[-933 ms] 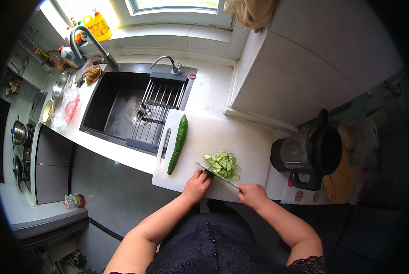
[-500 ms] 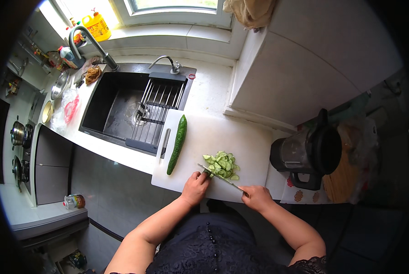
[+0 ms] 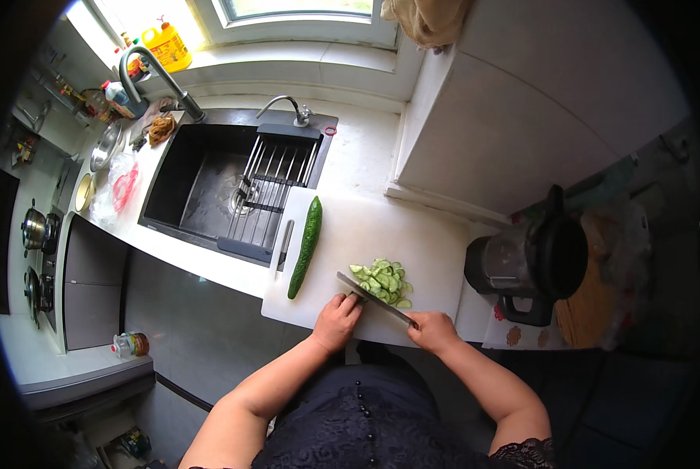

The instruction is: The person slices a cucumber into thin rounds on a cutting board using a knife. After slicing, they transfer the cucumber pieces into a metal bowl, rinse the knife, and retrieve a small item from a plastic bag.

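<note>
Black sink (image 3: 180, 152) carries a rack (image 3: 281, 180), white board (image 3: 401, 234) cucumber slices (image 3: 383, 280).

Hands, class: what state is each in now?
Left hand: curled beside the knife; whether it holds anything can't be told.
Right hand: closed, holding the knife.

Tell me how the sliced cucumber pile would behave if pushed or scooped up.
The cucumber slices lie loose and overlapping, so a push would probably spread them across the cutting board. They look thin, so each is likely light and somewhat bendy. Their pale exposed flesh may be damp and slippery.
</note>
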